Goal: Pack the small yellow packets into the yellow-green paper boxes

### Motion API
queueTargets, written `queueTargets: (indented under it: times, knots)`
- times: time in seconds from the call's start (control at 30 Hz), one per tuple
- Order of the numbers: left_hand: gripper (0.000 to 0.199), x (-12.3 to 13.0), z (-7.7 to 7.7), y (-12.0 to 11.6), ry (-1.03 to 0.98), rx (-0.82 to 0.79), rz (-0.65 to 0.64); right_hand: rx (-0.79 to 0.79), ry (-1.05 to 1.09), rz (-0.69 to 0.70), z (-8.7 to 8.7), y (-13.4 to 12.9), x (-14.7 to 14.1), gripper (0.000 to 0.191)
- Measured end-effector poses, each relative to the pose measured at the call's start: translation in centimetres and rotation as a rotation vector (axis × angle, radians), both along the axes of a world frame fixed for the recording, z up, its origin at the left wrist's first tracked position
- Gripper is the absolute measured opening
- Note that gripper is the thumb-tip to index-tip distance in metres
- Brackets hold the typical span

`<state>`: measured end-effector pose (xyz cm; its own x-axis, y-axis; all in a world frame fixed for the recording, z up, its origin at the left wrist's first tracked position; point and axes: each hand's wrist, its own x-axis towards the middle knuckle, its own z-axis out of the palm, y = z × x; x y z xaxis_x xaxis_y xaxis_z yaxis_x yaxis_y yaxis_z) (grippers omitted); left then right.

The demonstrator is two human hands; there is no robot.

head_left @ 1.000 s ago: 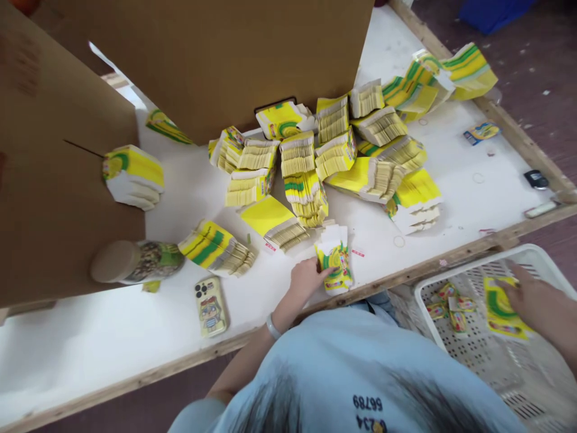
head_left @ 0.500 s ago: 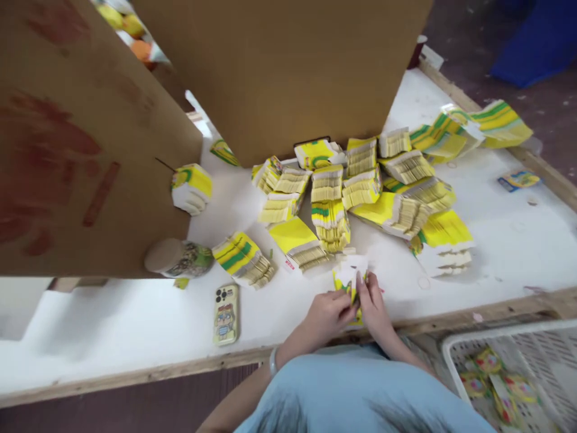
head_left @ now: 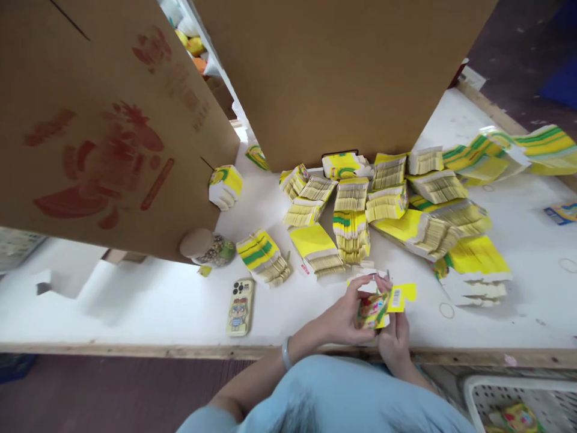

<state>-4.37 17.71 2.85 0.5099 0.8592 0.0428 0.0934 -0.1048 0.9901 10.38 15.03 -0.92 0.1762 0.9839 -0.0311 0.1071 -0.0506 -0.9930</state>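
My left hand point(head_left: 343, 314) grips a small printed yellow carton point(head_left: 373, 311) from its left side, fingers curled round it. The carton stands partly opened out, with a yellow flap bearing a barcode sticking out to the right. My right hand point(head_left: 395, 344) is closed on the lower right of the same carton, its fingertips partly hidden behind it. Just beyond the hands lie fanned stacks of flat yellow cartons, the nearest being a yellow stack point(head_left: 315, 245) and a green-striped stack point(head_left: 351, 234).
Tall brown cardboard boxes point(head_left: 342, 78) stand at the back and left. A phone point(head_left: 240, 307), a lidded jar point(head_left: 208, 247) and another carton stack point(head_left: 264, 257) lie to the left. A white plastic basket point(head_left: 471, 391) with yellow packs sits below the wooden table edge point(head_left: 487, 357) at right.
The carton has gone from nearly flat between my fingers to opened out and turned, its barcode flap showing. My left hand now wraps its left side. The view has shifted left.
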Motion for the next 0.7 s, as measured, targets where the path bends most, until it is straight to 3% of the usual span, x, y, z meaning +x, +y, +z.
queueTargets:
  times: [0.13,0.27,0.5,0.6,0.7]
  knots:
    - [0.093,0.3,0.2,0.0,0.224,-0.015,0.001,-0.040,-0.009,0.034,-0.7,0.0,0.5,0.052]
    - [0.077,0.4,0.4,-0.3,0.310,-0.055,0.053,-0.023,0.017,0.083,0.1,0.3,0.5,0.050]
    - [0.058,-0.1,0.1,-1.3,0.293,-0.058,0.104,-0.106,-0.032,0.090,0.2,1.2,1.0,0.047]
    - [0.035,-0.1,-0.4,-1.3,0.304,-0.149,0.182,-0.146,-0.040,0.056,-0.2,1.5,1.3,0.056]
    - [0.029,0.4,-0.7,-1.2,0.239,-0.246,0.274,-0.202,-0.023,0.017,-0.2,1.5,1.4,0.060]
